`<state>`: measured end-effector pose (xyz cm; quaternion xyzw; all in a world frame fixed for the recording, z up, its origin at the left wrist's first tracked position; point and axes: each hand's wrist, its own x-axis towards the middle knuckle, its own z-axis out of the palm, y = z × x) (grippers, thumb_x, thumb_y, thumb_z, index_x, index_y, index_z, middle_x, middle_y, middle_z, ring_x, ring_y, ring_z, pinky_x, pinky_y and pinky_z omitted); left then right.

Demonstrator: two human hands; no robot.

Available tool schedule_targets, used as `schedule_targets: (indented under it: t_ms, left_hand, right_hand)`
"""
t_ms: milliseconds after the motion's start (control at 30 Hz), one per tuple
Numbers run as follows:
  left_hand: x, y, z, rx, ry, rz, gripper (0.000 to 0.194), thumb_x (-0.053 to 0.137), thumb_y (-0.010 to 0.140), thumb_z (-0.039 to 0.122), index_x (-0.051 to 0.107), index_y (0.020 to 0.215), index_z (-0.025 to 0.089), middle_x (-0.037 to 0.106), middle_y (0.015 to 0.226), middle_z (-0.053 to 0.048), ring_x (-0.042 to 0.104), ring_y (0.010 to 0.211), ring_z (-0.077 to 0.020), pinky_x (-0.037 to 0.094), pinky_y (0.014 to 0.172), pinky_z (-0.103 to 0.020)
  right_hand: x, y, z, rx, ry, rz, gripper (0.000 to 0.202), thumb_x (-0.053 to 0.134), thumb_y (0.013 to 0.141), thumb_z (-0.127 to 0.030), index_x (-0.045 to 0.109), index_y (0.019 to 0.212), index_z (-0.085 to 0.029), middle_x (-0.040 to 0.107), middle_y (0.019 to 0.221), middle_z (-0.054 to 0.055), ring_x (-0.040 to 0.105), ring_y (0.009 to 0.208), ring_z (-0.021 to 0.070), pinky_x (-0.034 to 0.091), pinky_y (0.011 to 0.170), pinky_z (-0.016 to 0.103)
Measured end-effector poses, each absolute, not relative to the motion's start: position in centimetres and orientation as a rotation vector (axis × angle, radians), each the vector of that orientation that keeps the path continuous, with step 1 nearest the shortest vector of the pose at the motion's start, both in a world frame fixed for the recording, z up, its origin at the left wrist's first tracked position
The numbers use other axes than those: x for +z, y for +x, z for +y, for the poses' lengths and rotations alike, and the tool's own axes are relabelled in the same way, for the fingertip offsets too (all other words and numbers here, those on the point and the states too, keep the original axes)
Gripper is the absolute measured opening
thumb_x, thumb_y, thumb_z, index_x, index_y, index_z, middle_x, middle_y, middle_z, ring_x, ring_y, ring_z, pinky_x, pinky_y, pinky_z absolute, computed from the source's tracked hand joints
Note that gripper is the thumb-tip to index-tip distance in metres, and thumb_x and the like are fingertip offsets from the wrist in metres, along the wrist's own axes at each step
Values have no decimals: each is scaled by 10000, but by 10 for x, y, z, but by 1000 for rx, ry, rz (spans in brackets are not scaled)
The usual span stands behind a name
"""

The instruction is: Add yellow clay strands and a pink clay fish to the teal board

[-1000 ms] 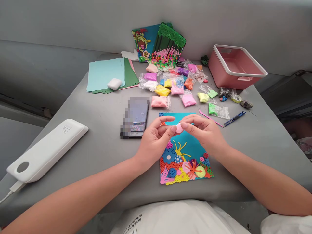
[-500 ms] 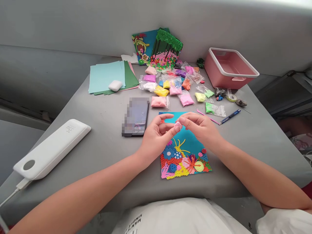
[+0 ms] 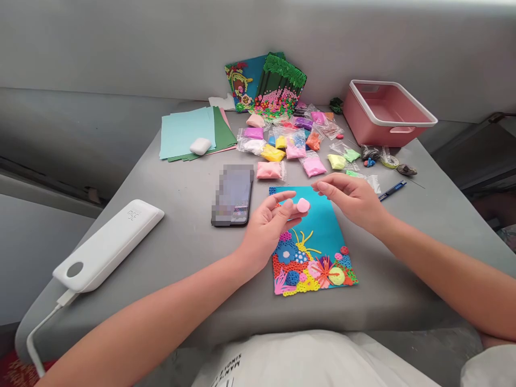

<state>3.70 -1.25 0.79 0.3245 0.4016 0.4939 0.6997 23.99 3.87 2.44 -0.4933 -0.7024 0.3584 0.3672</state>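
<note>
Clay (image 3: 303,205) sits in left hand (image 3: 266,226); right hand (image 3: 350,198) hovers apart.

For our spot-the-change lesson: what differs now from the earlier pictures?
The right hand has let go of the pink lump and moved away to the right. The left hand still holds it. The board and phone lie as before.

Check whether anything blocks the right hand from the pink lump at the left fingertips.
Nothing visible does: only an open gap separates the right hand from the pink lump, above the blue board. The left hand holds the lump.
</note>
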Motion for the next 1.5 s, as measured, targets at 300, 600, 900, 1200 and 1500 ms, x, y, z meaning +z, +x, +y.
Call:
schedule_targets:
  t_ms: [300, 600, 900, 1200, 1500]
  left_hand:
    - [10, 37, -16, 984, 656, 847, 398, 790, 820, 475, 681, 1067, 182, 808, 896, -60, 750, 996, -230, 549, 957, -376]
    - [8, 36, -19, 930, 723, 881, 406, 753, 838, 523, 719, 1046, 176, 815, 877, -50, 758, 953, -208, 551, 988, -369]
    - [10, 37, -19, 878, 740, 881, 431, 794, 796, 529, 703, 1027, 177, 799, 795, -24, 750, 811, -145, 558, 871, -270]
    - [11, 34, -20, 793, 733, 998, 527, 866, 729, 497, 669, 1142, 235, 802, 837, 8, 723, 811, -111, 553, 840, -242]
    - [17, 36, -15, 886, 566, 925, 528, 900, 733, 306, 624, 1162, 170, 800, 796, -19, 734, 824, -125, 597, 794, -251]
  right_hand:
    - [8, 247, 29, 208, -521, -2078, 320, 788, 839, -272, 711, 1150, -266, 695, 1007, 78, 671, 892, 218, 580, 797, 411]
    - [5, 243, 24, 20, -482, -2175, 295, 804, 796, -134, 727, 1060, -240, 696, 974, 77, 647, 936, 219, 619, 790, 391]
    - [12, 245, 20, -205, -354, -2224, 155, 796, 808, -149, 763, 923, -247, 754, 861, 37, 690, 855, 201, 637, 706, 334]
    - [11, 248, 17, -356, -355, -2223, 209, 822, 796, -173, 776, 937, -321, 791, 877, -17, 711, 864, 203, 624, 704, 342]
    - [8, 243, 15, -21, -543, -2142, 424, 793, 843, -374, 694, 1224, -219, 749, 935, 92, 675, 901, 247, 616, 776, 415]
